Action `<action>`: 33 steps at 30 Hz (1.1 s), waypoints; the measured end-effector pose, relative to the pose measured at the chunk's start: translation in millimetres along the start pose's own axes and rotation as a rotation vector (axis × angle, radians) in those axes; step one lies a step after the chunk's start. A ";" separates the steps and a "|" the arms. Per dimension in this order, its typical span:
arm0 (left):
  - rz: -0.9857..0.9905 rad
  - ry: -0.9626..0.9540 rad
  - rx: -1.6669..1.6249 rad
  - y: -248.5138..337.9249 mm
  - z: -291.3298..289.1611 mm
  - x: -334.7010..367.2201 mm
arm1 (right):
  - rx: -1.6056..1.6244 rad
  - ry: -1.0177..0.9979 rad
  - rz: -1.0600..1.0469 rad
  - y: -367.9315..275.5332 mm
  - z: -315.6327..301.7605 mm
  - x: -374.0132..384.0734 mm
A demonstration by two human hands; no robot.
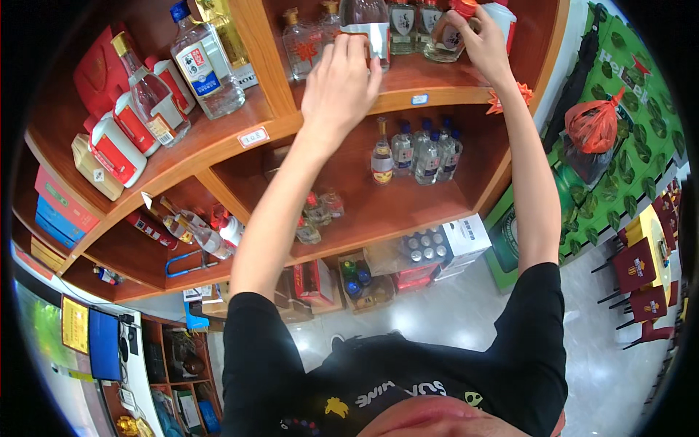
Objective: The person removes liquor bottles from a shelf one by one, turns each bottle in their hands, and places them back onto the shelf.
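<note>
On the upper shelf, my left hand is closed round the lower part of a large clear glass bottle with a pale label; the fingertips are partly hidden. My right hand grips the red cap of a small clear glass bottle, which tilts at the right side of the shelf. Between the two hands stand small clear bottles with dark labels. Left of my left hand are clear bottles with a red design and gold-coloured stoppers. A white and red container sits behind my right hand.
A wooden divider separates the left compartment, with a blue-capped bottle and red-and-white jugs. Blue-capped bottles stand on the shelf below. Cartons rest on the floor. A red bag hangs by the green wall at right.
</note>
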State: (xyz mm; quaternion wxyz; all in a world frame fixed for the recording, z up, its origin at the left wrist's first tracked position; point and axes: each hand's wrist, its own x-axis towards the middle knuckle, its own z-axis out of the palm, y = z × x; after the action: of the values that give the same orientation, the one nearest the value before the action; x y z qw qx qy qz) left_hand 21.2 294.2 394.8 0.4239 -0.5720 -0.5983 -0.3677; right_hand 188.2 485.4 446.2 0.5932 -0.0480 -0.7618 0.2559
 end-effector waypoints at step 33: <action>-1.761 -0.409 -1.875 171.4 -100.0 -314.8 | 1.783 -0.347 1.121 -25.1 73.3 -414.5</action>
State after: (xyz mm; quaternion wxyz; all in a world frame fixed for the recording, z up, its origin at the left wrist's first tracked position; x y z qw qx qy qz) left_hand 196.3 97.3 132.1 -0.6147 -0.1116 -0.3404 -0.7027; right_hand 246.8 283.1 80.9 0.0951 0.0971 -0.2426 0.9606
